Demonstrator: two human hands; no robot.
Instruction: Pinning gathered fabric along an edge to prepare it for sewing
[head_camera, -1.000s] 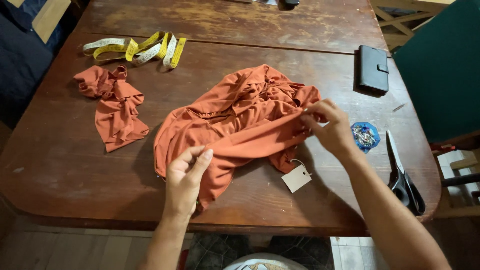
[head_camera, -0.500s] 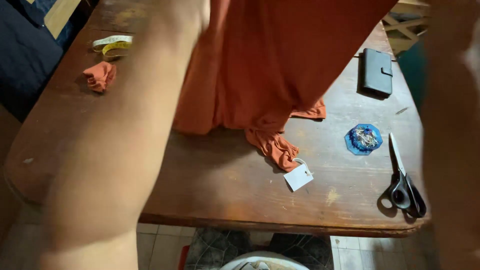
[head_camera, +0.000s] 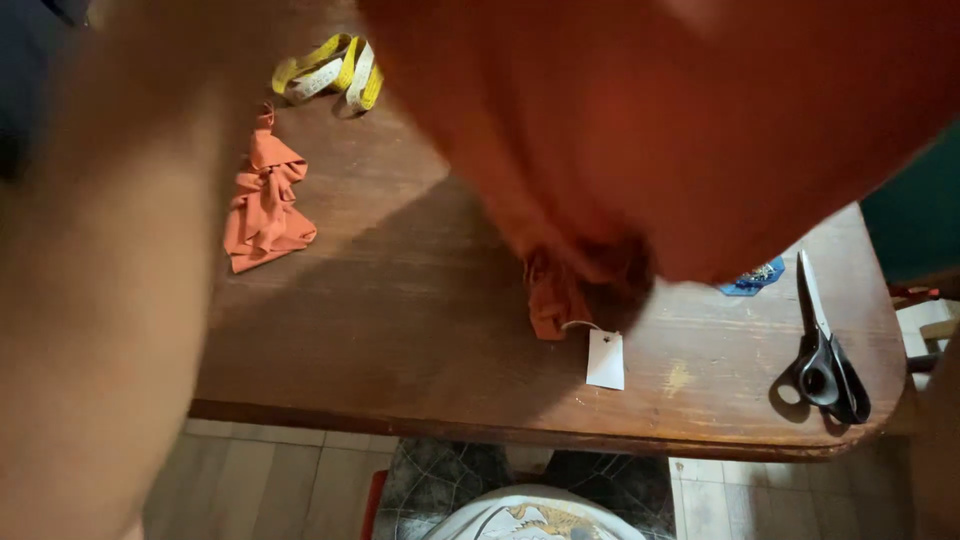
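Down the left side of the frame I've got my left forearm (head_camera: 90, 330), a big blurred mass so close to the lens that the hand itself is out of view at the top, so I can't tell how its fingers are set. Just right of it, in the upper left, a small crumpled scrap of orange cloth (head_camera: 262, 200) lies on the wooden table (head_camera: 400, 330), and above that scrap a coiled yellow-and-white measuring tape (head_camera: 335, 75) sits near the top edge. Across the centre and upper right hangs the large orange garment (head_camera: 700, 130), lifted off the table and filling most of the upper frame, blurred; only its lowest bunched end (head_camera: 560, 295) reaches down to the tabletop at centre. A white paper tag (head_camera: 605, 358) on a thin string dangles from that end and lies flat on the wood near the front edge. Further right, a small blue object (head_camera: 752, 278) peeks out from under the raised cloth, and beside it black-handled scissors (head_camera: 825, 350) lie closed on the table, blades pointing up the frame. My right hand is out of view too, so I can't say what it grips. Along the bottom, tiled floor (head_camera: 300, 490) shows below the table edge.
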